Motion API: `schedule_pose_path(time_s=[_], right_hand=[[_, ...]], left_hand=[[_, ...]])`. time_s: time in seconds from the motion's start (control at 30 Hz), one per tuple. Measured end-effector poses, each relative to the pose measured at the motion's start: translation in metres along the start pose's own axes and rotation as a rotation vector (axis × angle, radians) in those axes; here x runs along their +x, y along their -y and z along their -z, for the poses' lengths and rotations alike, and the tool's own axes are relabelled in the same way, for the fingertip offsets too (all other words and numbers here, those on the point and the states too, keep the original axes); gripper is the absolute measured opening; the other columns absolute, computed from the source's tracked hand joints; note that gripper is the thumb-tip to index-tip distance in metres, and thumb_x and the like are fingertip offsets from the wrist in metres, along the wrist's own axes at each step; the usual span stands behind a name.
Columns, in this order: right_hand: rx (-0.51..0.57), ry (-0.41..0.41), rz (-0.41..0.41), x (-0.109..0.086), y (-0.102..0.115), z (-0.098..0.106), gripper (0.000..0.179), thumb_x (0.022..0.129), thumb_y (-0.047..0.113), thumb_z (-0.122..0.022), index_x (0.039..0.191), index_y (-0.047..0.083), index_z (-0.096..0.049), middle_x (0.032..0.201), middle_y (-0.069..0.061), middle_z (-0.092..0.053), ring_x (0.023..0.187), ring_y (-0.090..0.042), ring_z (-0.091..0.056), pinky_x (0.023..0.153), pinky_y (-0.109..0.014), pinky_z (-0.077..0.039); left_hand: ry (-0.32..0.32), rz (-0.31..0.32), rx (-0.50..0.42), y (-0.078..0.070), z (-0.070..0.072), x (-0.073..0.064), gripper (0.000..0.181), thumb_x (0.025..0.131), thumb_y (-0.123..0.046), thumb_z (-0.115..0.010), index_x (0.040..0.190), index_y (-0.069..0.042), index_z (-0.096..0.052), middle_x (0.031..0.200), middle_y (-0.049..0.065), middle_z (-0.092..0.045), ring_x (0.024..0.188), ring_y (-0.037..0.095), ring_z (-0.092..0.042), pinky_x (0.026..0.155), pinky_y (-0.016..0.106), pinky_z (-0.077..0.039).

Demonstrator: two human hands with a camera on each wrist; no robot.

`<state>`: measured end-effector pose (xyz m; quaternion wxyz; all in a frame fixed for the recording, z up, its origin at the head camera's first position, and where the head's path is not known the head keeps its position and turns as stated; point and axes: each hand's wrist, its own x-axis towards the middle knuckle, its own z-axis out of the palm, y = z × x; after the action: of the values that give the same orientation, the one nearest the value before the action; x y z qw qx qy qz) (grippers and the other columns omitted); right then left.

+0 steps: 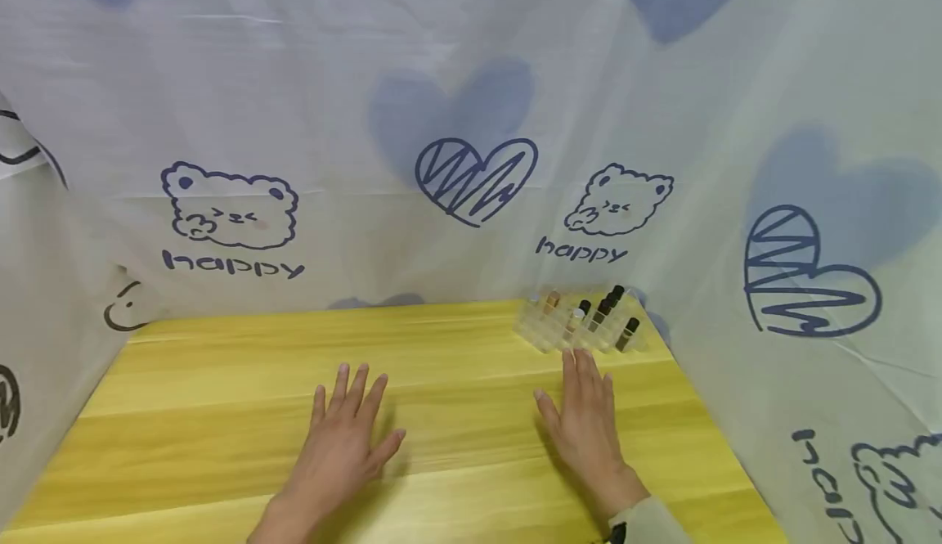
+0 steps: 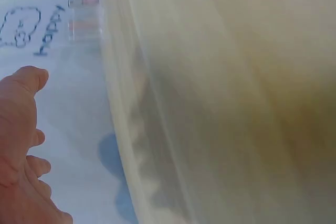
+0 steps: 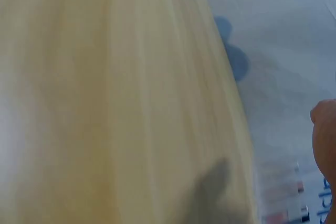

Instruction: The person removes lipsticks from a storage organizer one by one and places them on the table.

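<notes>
My left hand hovers palm down over the left-middle of the table, fingers spread and holding nothing; its shadow falls on the wood beside it. On the right, my right hand is also stretched out flat with nothing in it, its fingertips close in front of a clear rack. Several small tubes stand in the rack, among them a black-capped tube, a white-capped tube and an orange-brown one. In the left wrist view the thumb and fingers of the left hand are extended.
The yellow wood-grain table reaches back to a white curtain printed with hearts and bears. More of this cloth hangs along the left and right sides. The rack stands at the table's back right corner, near the cloth.
</notes>
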<state>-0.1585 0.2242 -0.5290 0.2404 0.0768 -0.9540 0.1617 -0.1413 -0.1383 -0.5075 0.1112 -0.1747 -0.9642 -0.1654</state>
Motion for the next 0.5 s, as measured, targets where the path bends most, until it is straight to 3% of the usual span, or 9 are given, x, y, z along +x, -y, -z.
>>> schedule_pose_path(time_s=[0.07,0.2,0.5], right_hand=[[-0.002,-0.019,-0.017,0.007,-0.010,0.003,0.079,0.102,0.036,-0.071,0.156,-0.011,-0.037,0.160,-0.035,-0.040,0.149,-0.053,-0.038,0.115,-0.080,-0.031],[-0.009,0.030,-0.101,0.018,-0.029,0.013,0.079,0.105,0.038,-0.066,0.159,-0.008,-0.032,0.164,-0.033,-0.033,0.154,-0.052,-0.030,0.119,-0.079,-0.025],[-0.075,0.062,-0.195,0.028,-0.070,0.029,0.083,0.106,0.040,-0.063,0.162,-0.009,-0.026,0.168,-0.032,-0.026,0.155,-0.051,-0.027,0.120,-0.079,-0.023]], left_hand=[[0.002,-0.046,-0.016,-0.009,-0.003,0.009,0.078,0.101,-0.050,-0.068,0.160,-0.006,-0.044,0.168,0.027,-0.033,0.159,0.050,-0.021,0.123,0.076,-0.020],[0.023,-0.117,-0.029,-0.027,-0.011,0.032,0.076,0.104,-0.050,-0.062,0.162,-0.006,-0.040,0.169,0.027,-0.030,0.160,0.048,-0.018,0.125,0.072,-0.020],[0.072,-0.186,-0.048,-0.068,-0.025,0.081,0.077,0.105,-0.049,-0.062,0.164,-0.006,-0.037,0.171,0.025,-0.029,0.162,0.044,-0.017,0.128,0.068,-0.020]])
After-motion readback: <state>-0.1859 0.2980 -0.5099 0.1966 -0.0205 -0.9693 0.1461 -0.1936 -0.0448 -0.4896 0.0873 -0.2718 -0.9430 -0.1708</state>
